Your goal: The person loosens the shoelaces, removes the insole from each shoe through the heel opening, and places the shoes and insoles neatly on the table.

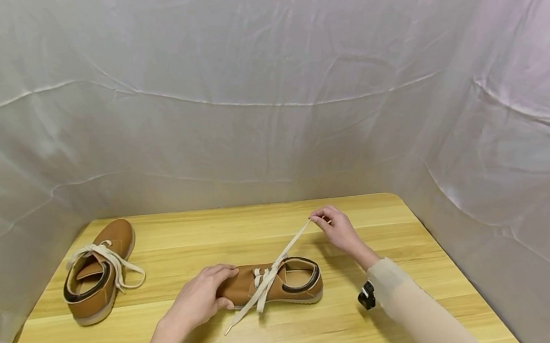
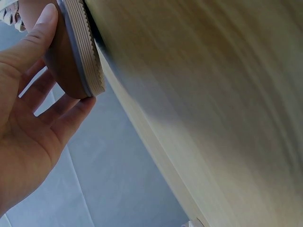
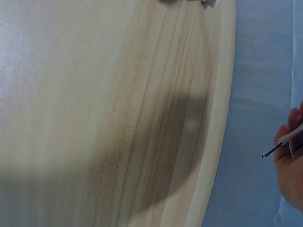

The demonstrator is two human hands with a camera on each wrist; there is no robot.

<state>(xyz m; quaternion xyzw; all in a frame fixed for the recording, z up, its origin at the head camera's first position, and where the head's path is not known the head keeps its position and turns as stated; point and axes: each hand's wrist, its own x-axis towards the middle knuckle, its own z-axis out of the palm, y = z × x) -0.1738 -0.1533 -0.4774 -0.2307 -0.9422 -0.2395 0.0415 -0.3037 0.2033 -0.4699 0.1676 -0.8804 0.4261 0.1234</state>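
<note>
A brown shoe (image 1: 239,286) with a dark collar lies on the table, toe to the left and heel to the right. My left hand (image 1: 198,296) holds its toe, thumb on the near side and fingers over the far side. In the left wrist view, the thumb and fingers (image 2: 75,116) span the toe above the ridged pale sole (image 2: 85,45). My right hand (image 1: 337,230) pinches one end of the cream shoelace (image 1: 292,243), drawn taut up and to the right. The lace's metal tip (image 3: 271,151) pokes out of the hand. Its other end hangs over the shoe's near side.
A second brown shoe (image 1: 121,236) stands at the table's left, its cream lace tied in a loose bow (image 1: 114,258). Grey cloth (image 1: 272,138) hangs behind and at both sides of the wooden table (image 1: 368,317). A small black device (image 1: 366,295) sits at my right wrist.
</note>
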